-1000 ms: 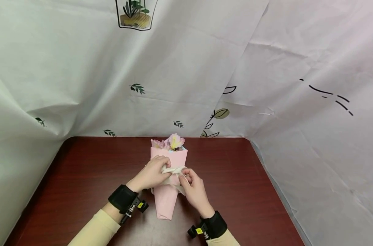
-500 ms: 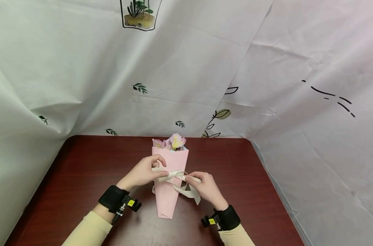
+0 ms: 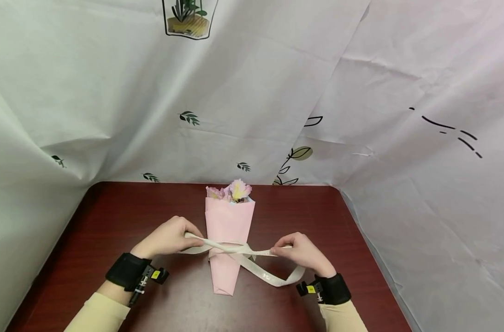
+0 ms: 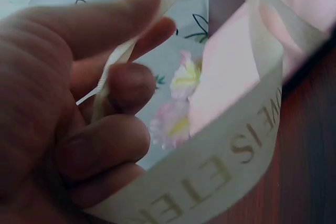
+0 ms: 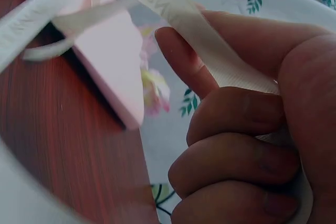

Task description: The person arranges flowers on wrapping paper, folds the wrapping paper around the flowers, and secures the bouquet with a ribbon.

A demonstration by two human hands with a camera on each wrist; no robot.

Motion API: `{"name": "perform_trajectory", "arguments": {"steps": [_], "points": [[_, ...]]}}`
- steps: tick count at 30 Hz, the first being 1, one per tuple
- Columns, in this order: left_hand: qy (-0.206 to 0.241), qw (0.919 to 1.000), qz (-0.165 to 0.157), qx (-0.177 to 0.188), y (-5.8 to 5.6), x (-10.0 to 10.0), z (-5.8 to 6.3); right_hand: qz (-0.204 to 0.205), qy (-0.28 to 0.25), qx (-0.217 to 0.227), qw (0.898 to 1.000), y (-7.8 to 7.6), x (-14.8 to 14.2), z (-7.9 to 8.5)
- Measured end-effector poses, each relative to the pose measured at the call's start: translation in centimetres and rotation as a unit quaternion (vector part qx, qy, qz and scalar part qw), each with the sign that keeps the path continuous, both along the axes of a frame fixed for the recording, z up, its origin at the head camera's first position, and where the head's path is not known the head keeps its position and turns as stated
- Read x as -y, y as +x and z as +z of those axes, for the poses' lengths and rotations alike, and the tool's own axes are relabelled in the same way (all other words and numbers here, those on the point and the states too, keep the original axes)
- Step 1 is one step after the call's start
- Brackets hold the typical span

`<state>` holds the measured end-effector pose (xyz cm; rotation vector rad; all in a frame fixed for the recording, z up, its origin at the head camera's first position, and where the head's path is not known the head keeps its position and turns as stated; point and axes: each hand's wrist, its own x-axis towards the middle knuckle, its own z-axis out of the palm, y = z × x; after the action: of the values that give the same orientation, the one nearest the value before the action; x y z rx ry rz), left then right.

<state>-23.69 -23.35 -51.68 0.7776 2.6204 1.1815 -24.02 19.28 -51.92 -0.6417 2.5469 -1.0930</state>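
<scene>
A bouquet in pink wrapping paper point(image 3: 227, 219) lies on the table, its pink and yellow flowers point(image 3: 240, 189) at the far end. A cream ribbon point(image 3: 272, 278) crosses at a knot or twist over the bouquet's middle. My left hand point(image 3: 167, 238) pinches one stretch of it off to the left side. To the right, my right hand point(image 3: 302, 252) grips the other stretch, and a loose loop hangs below that hand. Gold letters show on the ribbon point(image 4: 210, 182) in the left wrist view. In the right wrist view the fingers point(image 5: 236, 153) curl round the ribbon.
The dark red-brown table point(image 3: 144, 207) has rounded far corners. A white cloth backdrop point(image 3: 252, 92) with leaf and plant prints rises behind it and along both sides. Black camera straps point(image 3: 129, 272) sit on both wrists.
My hands have moved apart, the left hand leftward and the right hand rightward. The ribbon between them is now drawn out straighter across the bouquet, which stays in place.
</scene>
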Motion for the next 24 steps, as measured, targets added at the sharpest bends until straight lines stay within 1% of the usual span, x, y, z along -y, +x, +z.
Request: {"name": "perform_trajectory", "arguments": {"steps": [4,8,13,18,22,24], "points": [[-0.021,0.9996,0.017,-0.008,0.4,1.2,-0.7,-0.015,0.015,-0.003,1.0,-0.2,-1.1,-0.1],[-0.048,0.9977,0.046,-0.012,0.7,2.2,-1.2,-0.041,0.033,-0.016,0.998,-0.3,-2.1,-0.2],[-0.08,0.9931,0.086,0.002,1.4,3.3,-2.0,-0.07,0.044,-0.023,0.996,-0.2,-2.6,-0.7],[-0.111,0.9871,0.115,0.017,1.9,4.5,-3.0,-0.086,0.071,-0.007,0.994,-0.5,-3.0,-1.5],[-0.112,0.9844,0.127,0.047,2.1,5.0,-3.4,-0.097,0.086,-0.003,0.992,-0.6,-3.3,-1.9],[-0.109,0.9838,0.131,0.055,2.2,5.2,-3.4,-0.101,0.091,-0.006,0.991,-0.7,-3.4,-2.0]]}}
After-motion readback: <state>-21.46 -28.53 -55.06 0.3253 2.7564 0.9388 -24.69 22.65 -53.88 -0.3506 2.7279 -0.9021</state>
